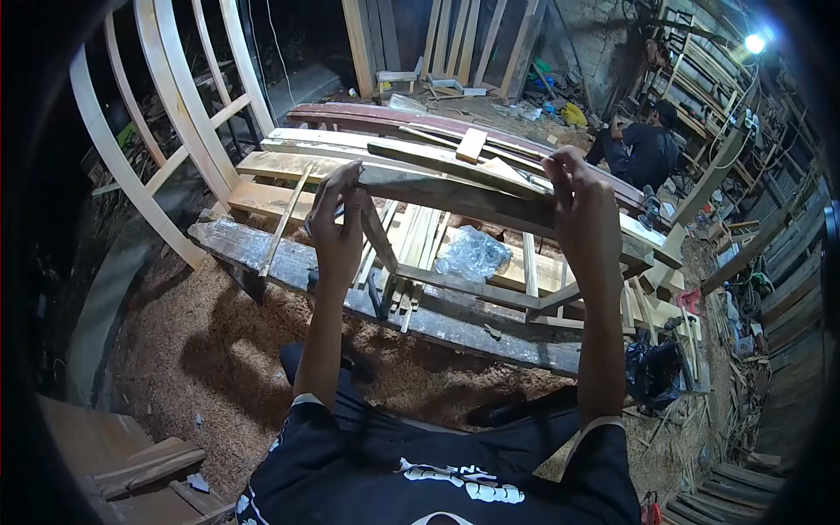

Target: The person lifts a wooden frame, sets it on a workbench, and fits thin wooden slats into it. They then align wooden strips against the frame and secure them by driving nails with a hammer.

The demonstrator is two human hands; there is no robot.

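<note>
My left hand (338, 214) is closed on the left end of a wooden frame (459, 198), with fingers and thumb pinching its upper corner. On the other side, my right hand (584, 203) grips the frame's right upper corner. The frame is made of narrow boards and is tilted above the workbench (367, 302). Through its opening show a crumpled clear plastic bag (472, 254) and several thin wooden strips (418, 241). A small wood block (472, 144) lies on the boards beyond.
A curved wooden framework (179, 105) stands at the left. A person in dark clothes (643, 153) crouches at the back right. A black plastic bag (654, 372) hangs at the bench's right end. Wood shavings (197, 350) cover the floor. Loose boards (149, 468) lie at lower left.
</note>
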